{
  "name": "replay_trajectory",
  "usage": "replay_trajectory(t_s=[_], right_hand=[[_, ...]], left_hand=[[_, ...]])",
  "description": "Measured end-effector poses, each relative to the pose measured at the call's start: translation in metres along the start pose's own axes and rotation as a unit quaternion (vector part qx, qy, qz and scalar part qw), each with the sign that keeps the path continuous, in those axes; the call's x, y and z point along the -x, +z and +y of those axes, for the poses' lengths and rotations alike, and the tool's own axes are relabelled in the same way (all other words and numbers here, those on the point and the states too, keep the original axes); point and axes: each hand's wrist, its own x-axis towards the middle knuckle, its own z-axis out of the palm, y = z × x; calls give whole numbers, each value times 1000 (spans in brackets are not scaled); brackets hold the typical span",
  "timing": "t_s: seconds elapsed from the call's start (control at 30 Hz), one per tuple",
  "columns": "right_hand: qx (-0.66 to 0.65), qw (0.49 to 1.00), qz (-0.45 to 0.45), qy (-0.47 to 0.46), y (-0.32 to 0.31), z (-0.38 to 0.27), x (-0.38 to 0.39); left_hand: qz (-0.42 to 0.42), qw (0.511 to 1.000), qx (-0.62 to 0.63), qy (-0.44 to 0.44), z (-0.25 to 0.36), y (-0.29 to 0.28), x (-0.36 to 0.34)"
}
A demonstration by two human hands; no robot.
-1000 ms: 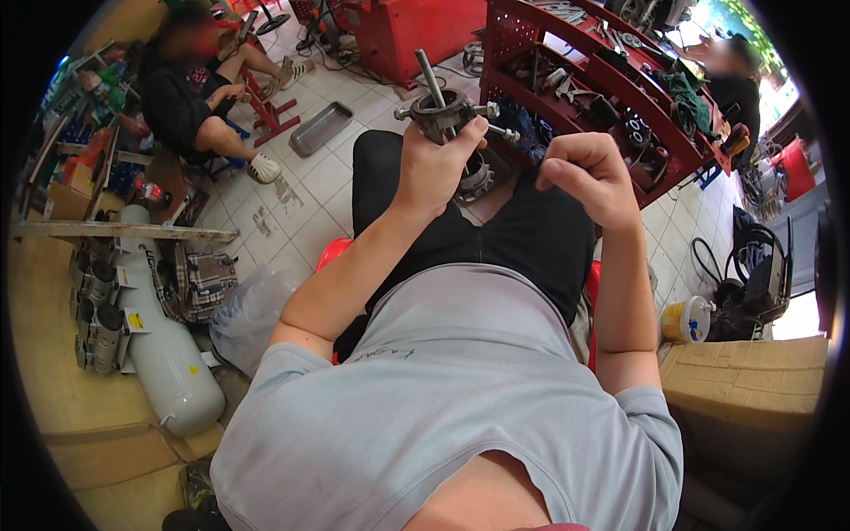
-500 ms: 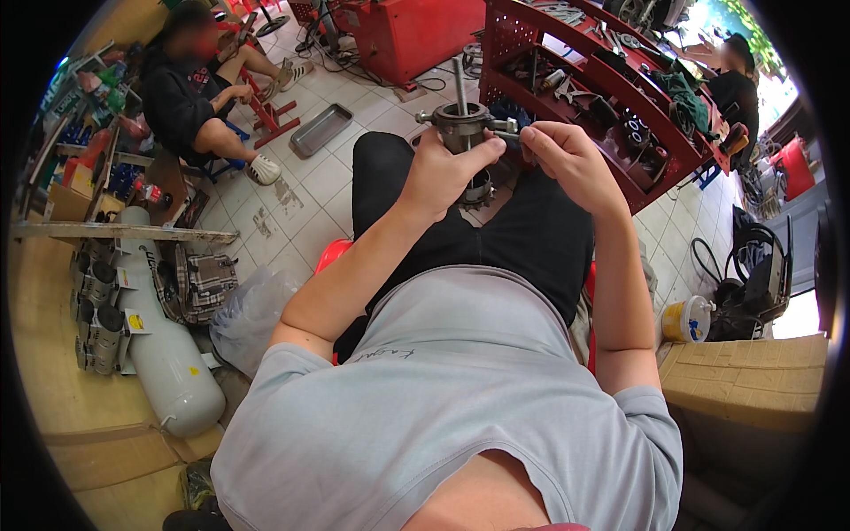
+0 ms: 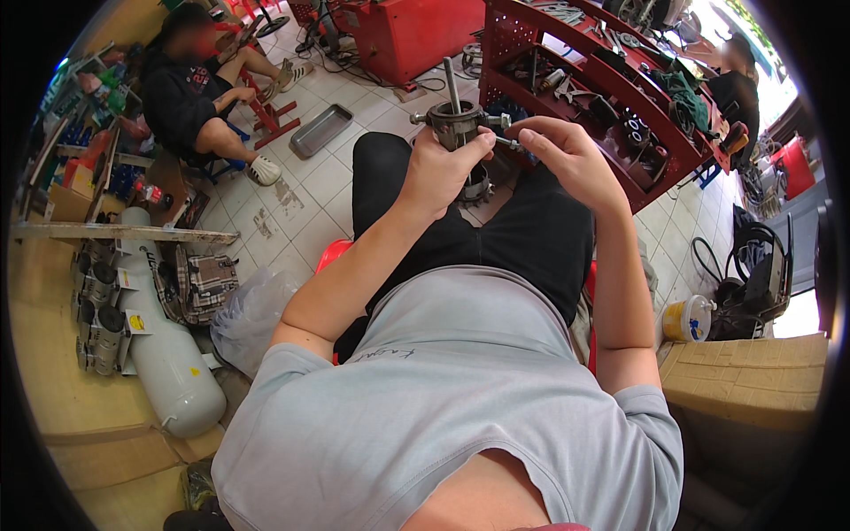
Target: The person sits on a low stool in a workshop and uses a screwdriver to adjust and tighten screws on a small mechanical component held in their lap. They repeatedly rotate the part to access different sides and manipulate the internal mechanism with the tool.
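Observation:
Above my knees stands a dark metal ring fixture [image 3: 454,126] with bolts sticking out of its sides. A long bare metal rod [image 3: 452,81] rises through the ring, tilted slightly left. Below it, a toothed metal part [image 3: 476,190] shows between my thighs. My left hand [image 3: 434,173] is wrapped round the near side of the ring, thumb stretched toward the right. At the ring's right side, my right hand [image 3: 571,157] has its thumb and fingertips at the outer end of a small bolt [image 3: 506,142]; some of its fingers are hidden behind the hand.
A red tool cart [image 3: 575,97] loaded with tools and parts stands close beyond my right hand. On the tiles lies a grey metal tray [image 3: 321,130]. A seated person [image 3: 190,97] is at the far left. A grey tank [image 3: 168,354] lies left; a cardboard box [image 3: 744,376] is right.
The ring fixture and its rod have tipped slightly to the left. My right hand's fingers have shifted and spread a little around the bolt end; my left hand keeps its hold.

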Motion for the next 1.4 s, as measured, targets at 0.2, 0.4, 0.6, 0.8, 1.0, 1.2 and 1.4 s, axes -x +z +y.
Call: replay_trajectory(t_s=[0.2,0.4,0.6,0.8,1.0,1.2,1.4], right_hand=[[-22,999,-32,-34,-9,-15,7],[57,998,-13,37,-9,-18,5],[-67,994,-12,-81,-8,-9,6],[2,1000,-7,-6,4,-6,4],[30,998,45,-44,4,-12,4],[144,988,-43,25,9,-6,-1],[27,998,-8,49,-2,37,-10]], left_hand=[[11,999,-12,38,-1,-1,-2],[17,999,-5,30,-1,0,-1],[24,999,-23,18,-1,-3,-4],[22,999,-8,30,-4,-2,-3],[21,999,-26,18,-2,-1,-2],[-5,999,-39,7,-10,-3,-4],[-77,988,15,-131,-11,-4,-11]])
